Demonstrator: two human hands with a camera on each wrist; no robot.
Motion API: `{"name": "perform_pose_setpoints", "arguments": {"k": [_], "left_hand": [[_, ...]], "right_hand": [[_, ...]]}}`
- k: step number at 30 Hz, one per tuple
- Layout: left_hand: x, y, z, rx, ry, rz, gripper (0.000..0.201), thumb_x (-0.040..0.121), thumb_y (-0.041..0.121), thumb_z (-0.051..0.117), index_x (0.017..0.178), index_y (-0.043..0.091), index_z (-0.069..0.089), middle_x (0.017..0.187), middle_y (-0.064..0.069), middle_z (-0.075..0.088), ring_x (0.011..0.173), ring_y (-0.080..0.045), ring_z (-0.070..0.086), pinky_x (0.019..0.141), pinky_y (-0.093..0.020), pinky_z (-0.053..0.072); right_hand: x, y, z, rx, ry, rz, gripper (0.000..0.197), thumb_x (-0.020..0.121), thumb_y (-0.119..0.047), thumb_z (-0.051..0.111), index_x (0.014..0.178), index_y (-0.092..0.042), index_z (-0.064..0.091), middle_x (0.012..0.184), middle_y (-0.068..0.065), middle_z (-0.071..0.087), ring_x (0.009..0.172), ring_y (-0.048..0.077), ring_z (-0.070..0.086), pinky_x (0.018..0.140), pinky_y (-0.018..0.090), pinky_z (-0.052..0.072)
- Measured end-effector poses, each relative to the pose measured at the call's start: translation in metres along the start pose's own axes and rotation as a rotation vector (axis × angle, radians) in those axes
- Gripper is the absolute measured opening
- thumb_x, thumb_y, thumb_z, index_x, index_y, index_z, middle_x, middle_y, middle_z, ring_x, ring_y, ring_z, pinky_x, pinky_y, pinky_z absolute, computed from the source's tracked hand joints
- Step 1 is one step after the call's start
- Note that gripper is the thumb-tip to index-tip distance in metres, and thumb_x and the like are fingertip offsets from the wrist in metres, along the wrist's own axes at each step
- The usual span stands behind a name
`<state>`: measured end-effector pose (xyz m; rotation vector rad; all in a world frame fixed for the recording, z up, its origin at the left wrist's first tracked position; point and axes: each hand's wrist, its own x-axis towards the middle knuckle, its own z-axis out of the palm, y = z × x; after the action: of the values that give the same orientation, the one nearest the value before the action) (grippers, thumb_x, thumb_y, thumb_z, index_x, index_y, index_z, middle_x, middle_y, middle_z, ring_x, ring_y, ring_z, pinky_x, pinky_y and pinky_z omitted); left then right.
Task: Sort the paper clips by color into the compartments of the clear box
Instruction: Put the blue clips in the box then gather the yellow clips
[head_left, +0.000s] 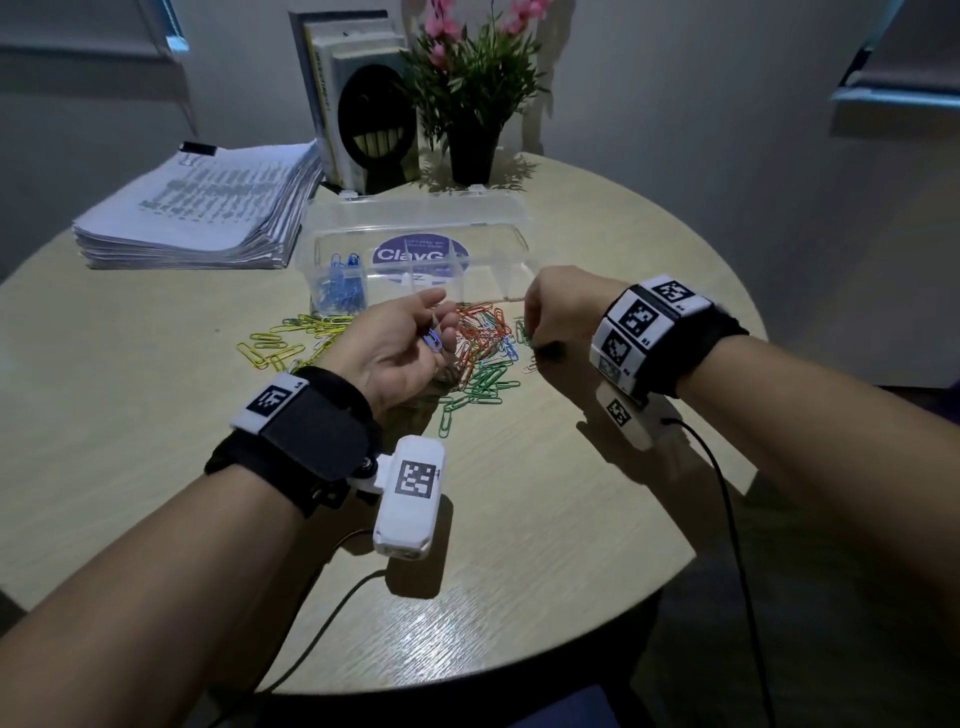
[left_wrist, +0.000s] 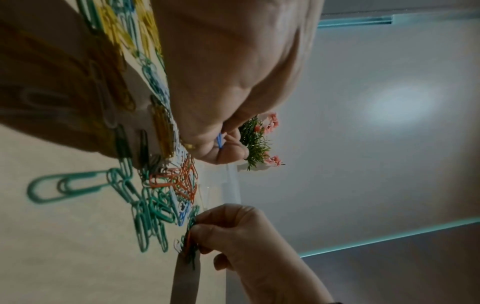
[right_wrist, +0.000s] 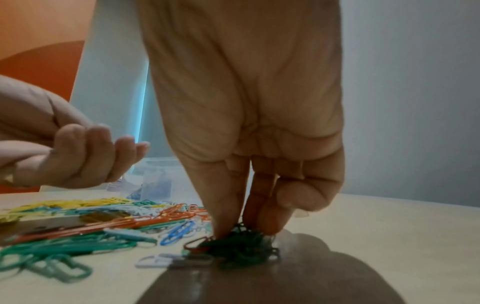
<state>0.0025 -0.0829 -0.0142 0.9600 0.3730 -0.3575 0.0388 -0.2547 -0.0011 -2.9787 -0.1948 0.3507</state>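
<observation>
The sorting is partway along: blue paper clips (head_left: 340, 291) already fill the leftmost compartment of the clear box (head_left: 415, 244), which stands open on the desk (head_left: 519, 519) just behind the loose clips. Of these, yellow ones (head_left: 291, 338) lie to the left, orange ones (head_left: 480, 332) in the middle and green ones (head_left: 478, 387) nearer the person. The left hand (head_left: 400, 348), palm turned up above the pile, has its grip closed on a blue clip (head_left: 432, 341). The right hand (right_wrist: 246, 123) reaches down and pinches a dark green bunch (right_wrist: 241, 244) against the desk. The step in hand looks like gathering greens; next, the bunch must lift cleanly, shedding the stray reddish clip (right_wrist: 197, 243) tangled at its edge, and go into an unused compartment.
</observation>
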Motion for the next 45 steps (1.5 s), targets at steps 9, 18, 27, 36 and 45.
{"name": "perform_pose_setpoints", "arguments": {"k": [9, 18, 27, 36, 45], "left_hand": [[-0.012, -0.002, 0.006, 1.299, -0.145, 0.064, 0.019, 0.097, 0.028, 0.049, 0.109, 0.029, 0.063, 0.081, 0.0, 0.057, 0.063, -0.015, 0.048, 0.051, -0.026, 0.042], [-0.003, 0.01, 0.019, 1.816, -0.274, -0.102, 0.018, 0.098, 0.034, 0.044, 0.1, 0.021, 0.057, 0.077, -0.002, 0.052, 0.057, -0.017, 0.042, 0.049, -0.022, 0.034], [-0.007, 0.019, 0.015, 1.779, -0.253, -0.122, 0.025, 0.099, 0.027, 0.045, 0.102, 0.007, 0.061, 0.065, -0.001, 0.045, 0.047, -0.014, 0.033, 0.043, -0.019, 0.027], [-0.003, 0.009, 0.042, 2.077, -0.331, -0.054, 0.056, 0.098, 0.016, 0.042, 0.149, 0.033, 0.022, 0.071, -0.002, 0.051, 0.048, -0.014, 0.037, 0.041, -0.018, 0.032], [0.001, 0.022, 0.038, 1.832, -0.332, -0.139, 0.032, 0.098, 0.018, 0.045, 0.129, 0.014, 0.046, 0.062, -0.003, 0.042, 0.046, -0.014, 0.029, 0.041, -0.017, 0.025]], "right_hand": [[0.007, -0.011, 0.007, 0.034, -0.006, 0.004, 0.03, 0.074, -0.028, 0.079, 0.091, -0.004, 0.072, 0.083, 0.008, 0.067, 0.075, 0.02, 0.061, 0.059, 0.026, 0.046], [0.007, -0.012, 0.005, -0.023, -0.046, 0.017, 0.022, 0.074, -0.014, 0.074, 0.093, -0.003, 0.073, 0.081, 0.009, 0.066, 0.076, 0.022, 0.06, 0.065, 0.028, 0.047], [-0.004, -0.012, 0.003, -0.021, -0.06, -0.087, 0.015, 0.077, -0.005, 0.068, 0.089, -0.012, 0.074, 0.077, 0.0, 0.063, 0.063, 0.011, 0.052, 0.049, 0.019, 0.039], [-0.006, -0.015, 0.006, -0.075, -0.106, -0.042, 0.015, 0.083, -0.021, 0.067, 0.095, -0.014, 0.07, 0.077, 0.001, 0.063, 0.073, 0.018, 0.059, 0.055, 0.021, 0.043], [-0.005, -0.002, -0.006, 0.007, -0.099, -0.024, 0.027, 0.086, -0.025, 0.055, 0.092, -0.003, 0.07, 0.087, 0.013, 0.069, 0.072, 0.022, 0.056, 0.068, 0.031, 0.046]]}}
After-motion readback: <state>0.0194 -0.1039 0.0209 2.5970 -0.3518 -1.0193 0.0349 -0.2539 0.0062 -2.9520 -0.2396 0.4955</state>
